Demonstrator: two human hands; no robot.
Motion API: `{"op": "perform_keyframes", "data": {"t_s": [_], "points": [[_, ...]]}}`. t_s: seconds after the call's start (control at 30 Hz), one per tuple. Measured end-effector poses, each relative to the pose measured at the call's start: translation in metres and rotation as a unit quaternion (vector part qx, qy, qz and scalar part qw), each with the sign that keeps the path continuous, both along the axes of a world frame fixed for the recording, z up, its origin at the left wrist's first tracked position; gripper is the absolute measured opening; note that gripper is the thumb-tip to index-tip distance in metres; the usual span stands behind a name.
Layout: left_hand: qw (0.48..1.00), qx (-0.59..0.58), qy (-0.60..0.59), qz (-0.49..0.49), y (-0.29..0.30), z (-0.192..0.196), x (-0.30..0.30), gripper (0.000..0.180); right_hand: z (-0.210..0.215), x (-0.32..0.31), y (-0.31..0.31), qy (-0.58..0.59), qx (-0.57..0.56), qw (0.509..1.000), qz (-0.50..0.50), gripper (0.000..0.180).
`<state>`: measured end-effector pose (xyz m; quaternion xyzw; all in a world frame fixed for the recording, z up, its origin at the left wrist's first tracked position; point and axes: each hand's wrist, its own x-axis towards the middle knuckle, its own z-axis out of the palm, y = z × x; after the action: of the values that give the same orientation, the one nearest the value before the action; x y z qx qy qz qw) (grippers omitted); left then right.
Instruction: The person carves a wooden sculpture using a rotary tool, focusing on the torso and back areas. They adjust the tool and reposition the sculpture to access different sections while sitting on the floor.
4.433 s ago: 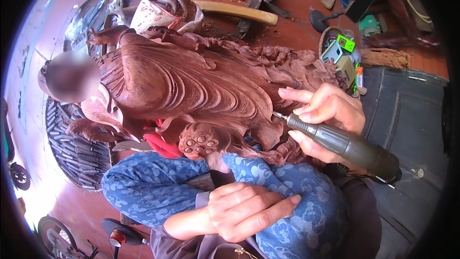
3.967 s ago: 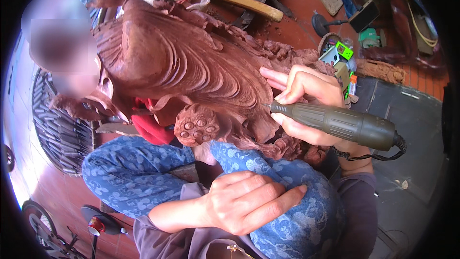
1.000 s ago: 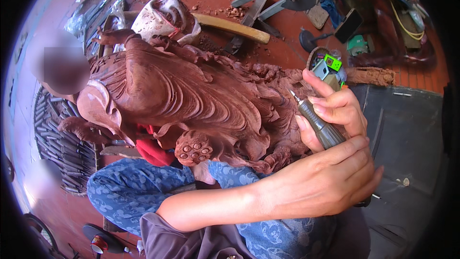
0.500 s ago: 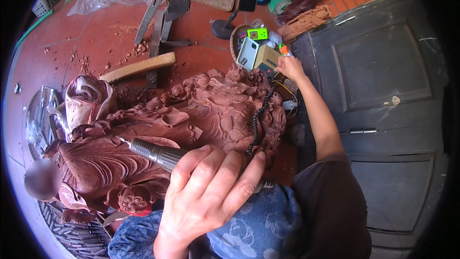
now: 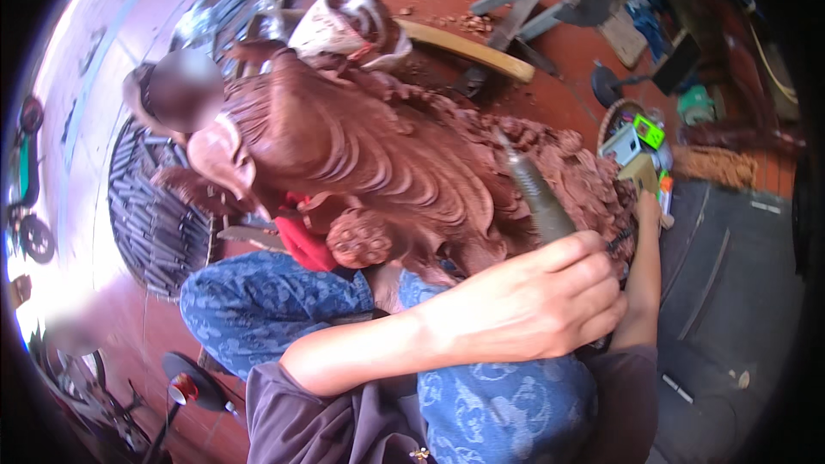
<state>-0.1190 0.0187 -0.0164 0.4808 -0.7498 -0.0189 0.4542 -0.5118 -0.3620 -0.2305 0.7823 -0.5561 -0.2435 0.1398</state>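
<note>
A large reddish-brown wood carving (image 5: 361, 155) with flowing folds and a round seed-pod shape (image 5: 359, 239) lies across in front of my knees. My left hand (image 5: 550, 301) is closed around a grey rotary carving handpiece (image 5: 540, 196), its thin tip pointing up and away over the carving. Whether the tip touches the wood is unclear. Farther right, my right hand (image 5: 650, 204) reaches to a beige control box (image 5: 638, 170) beside a basket (image 5: 612, 125); its fingers are small and blurred. A black coiled cord (image 5: 620, 241) shows partly behind my left hand.
A round tray of many dark carving tools (image 5: 159, 206) sits left. Beyond the carving are a cloth-wrapped bundle (image 5: 344, 30), a pale wooden beam (image 5: 468, 47) and a phone on a stand (image 5: 676, 63). A dark panelled board (image 5: 739, 292) lies right. Red cloth (image 5: 305, 245) is under the carving.
The view has turned left, so the carving and basket appear shifted and tilted. The handpiece has moved from the carving's robe folds toward its right part. My right hand remains by the control box.
</note>
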Motion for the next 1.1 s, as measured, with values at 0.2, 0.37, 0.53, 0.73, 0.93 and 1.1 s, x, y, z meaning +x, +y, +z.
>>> {"op": "perform_keyframes", "data": {"t_s": [0.2, 0.37, 0.53, 0.73, 0.93, 1.1], "points": [[0.999, -0.033, 0.006, -0.015, -0.011, -0.002, -0.017, 0.033, 0.135, 0.14, 0.072, -0.613, 0.269, 0.738, -0.086, 0.044], [0.996, -0.062, -0.059, -0.002, -0.016, 0.007, -0.012, 0.028, 0.234, 0.215, 0.226, -0.68, 0.429, 0.595, 0.014, 0.069], [0.989, -0.083, -0.122, 0.031, -0.016, 0.003, -0.016, 0.024, 0.269, 0.251, 0.276, -0.699, 0.428, 0.555, -0.144, 0.048], [0.988, -0.1, -0.111, 0.024, -0.011, -0.008, -0.022, 0.025, 0.253, 0.256, 0.268, -0.705, 0.483, 0.507, -0.115, 0.041], [0.966, -0.107, 0.227, -0.063, 0.01, -0.011, 0.004, 0.023, 0.243, 0.257, 0.275, -0.755, 0.433, 0.486, -0.083, 0.049], [0.879, 0.101, 0.45, 0.119, 0.037, -0.001, 0.008, 0.037, 0.243, 0.262, 0.286, -0.714, 0.48, 0.509, -0.031, 0.053]]}}
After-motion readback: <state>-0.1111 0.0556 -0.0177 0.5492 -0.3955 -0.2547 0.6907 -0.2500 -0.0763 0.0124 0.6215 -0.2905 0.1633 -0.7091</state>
